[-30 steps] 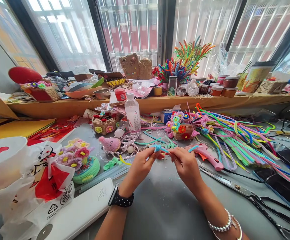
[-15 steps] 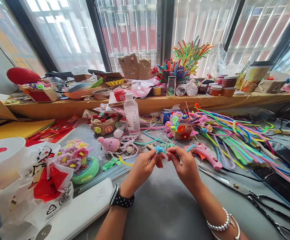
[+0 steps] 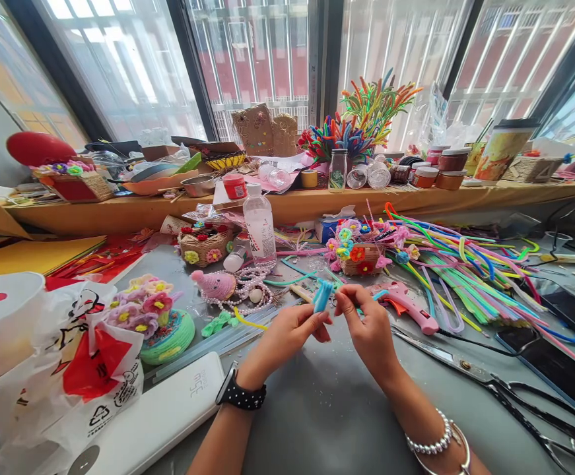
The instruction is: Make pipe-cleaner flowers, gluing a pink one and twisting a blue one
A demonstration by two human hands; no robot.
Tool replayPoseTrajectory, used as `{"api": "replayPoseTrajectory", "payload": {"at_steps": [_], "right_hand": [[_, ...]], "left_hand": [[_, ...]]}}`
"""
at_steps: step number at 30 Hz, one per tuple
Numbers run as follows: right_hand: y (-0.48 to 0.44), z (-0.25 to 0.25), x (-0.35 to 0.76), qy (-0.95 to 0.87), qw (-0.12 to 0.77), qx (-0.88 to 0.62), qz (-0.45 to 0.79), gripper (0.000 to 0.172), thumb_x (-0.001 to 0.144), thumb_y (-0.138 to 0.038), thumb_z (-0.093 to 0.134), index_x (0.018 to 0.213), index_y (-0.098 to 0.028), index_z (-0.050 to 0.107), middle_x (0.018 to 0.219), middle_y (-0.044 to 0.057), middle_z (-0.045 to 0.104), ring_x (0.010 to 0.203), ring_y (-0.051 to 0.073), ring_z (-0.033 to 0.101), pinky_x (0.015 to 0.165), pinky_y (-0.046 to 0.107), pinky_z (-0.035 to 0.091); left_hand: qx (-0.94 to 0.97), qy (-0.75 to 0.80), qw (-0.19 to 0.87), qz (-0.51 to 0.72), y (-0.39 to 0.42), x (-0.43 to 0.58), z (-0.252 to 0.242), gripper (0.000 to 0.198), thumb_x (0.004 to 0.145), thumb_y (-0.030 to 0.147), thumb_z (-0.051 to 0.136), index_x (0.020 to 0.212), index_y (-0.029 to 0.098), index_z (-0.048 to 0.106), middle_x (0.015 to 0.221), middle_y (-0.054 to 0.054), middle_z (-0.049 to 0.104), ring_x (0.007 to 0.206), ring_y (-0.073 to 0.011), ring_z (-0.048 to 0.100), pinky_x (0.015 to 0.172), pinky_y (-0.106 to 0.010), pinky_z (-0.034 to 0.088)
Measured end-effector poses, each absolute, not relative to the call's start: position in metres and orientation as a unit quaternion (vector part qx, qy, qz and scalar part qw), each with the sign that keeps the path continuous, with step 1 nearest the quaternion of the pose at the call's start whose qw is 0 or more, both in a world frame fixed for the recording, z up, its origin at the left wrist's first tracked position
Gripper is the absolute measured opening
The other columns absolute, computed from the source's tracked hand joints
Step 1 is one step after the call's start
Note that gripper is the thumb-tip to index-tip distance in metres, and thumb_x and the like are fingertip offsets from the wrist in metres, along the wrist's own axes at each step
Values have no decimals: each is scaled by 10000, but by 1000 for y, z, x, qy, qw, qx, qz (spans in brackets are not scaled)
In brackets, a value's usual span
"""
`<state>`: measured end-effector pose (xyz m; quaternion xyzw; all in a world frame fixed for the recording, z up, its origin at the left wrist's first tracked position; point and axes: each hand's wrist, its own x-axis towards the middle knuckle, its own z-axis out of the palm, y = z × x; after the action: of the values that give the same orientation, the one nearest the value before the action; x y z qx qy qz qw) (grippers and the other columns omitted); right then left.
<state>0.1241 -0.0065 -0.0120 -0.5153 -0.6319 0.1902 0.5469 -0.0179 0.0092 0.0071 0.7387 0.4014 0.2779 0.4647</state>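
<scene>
My left hand [image 3: 292,333] and my right hand [image 3: 369,326] meet over the grey table [image 3: 327,409] near its middle. Both pinch a light blue pipe cleaner [image 3: 323,294], bent into upright loops between the fingertips. The left fingers grip the loops from below and the right fingers hold the strand beside them. A black dotted watch [image 3: 240,396] is on my left wrist and a bead bracelet [image 3: 433,445] on my right. A pink glue gun [image 3: 408,307] lies just right of my right hand.
Loose coloured pipe cleaners [image 3: 465,270] spread to the right, black scissors [image 3: 509,396] nearer me. A small flower basket [image 3: 359,254], a clear bottle [image 3: 260,227], pearl beads [image 3: 247,287] and a pink knitted piece [image 3: 215,285] lie beyond. A white case [image 3: 163,415] and plastic bag [image 3: 84,369] sit left.
The blue pipe cleaner has gone from a small twist held level between my fingertips to taller loops standing upright. Both hands have drawn slightly nearer to me.
</scene>
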Motion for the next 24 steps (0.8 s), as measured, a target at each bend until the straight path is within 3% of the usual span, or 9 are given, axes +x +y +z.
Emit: {"api": "replayPoseTrajectory", "payload": {"at_steps": [5,8,11,15,24], "right_hand": [[-5,-11,128,-601,575,-523,187,168,829,-305,400,752,-189,495,584,-23,525,546,110,483,547,219,366],[-4,-11,127,-608,566,-522,193,171,829,-307,399,760,-189,501,586,-23,524,542,110,474,540,217,358],[-6,-11,123,-633,547,-512,196,178,826,-301,401,748,-190,516,583,-18,531,554,120,481,555,224,358],[-9,-12,118,-663,523,-502,188,165,820,-283,413,767,-196,542,576,-14,562,582,134,504,586,238,357],[-9,-11,115,-677,520,-486,189,150,820,-266,429,762,-192,546,587,-20,583,591,129,523,610,237,350]], "left_hand": [[684,467,485,280,18,-24,0,509,771,520,302,679,123,606,580,-61,643,559,-166,601,582,-264,453],[674,528,360,372,20,-28,-1,456,773,505,328,686,145,594,560,-37,622,553,-164,589,582,-268,443],[661,501,299,472,17,-27,4,349,784,431,387,896,164,583,850,-55,644,809,-177,587,734,-274,427],[679,417,375,474,10,-18,8,348,815,382,359,1011,170,554,1047,-64,589,963,-181,528,822,-268,390],[712,419,338,450,8,-6,1,265,838,331,327,881,155,520,746,-26,552,692,-124,507,670,-240,399]]}}
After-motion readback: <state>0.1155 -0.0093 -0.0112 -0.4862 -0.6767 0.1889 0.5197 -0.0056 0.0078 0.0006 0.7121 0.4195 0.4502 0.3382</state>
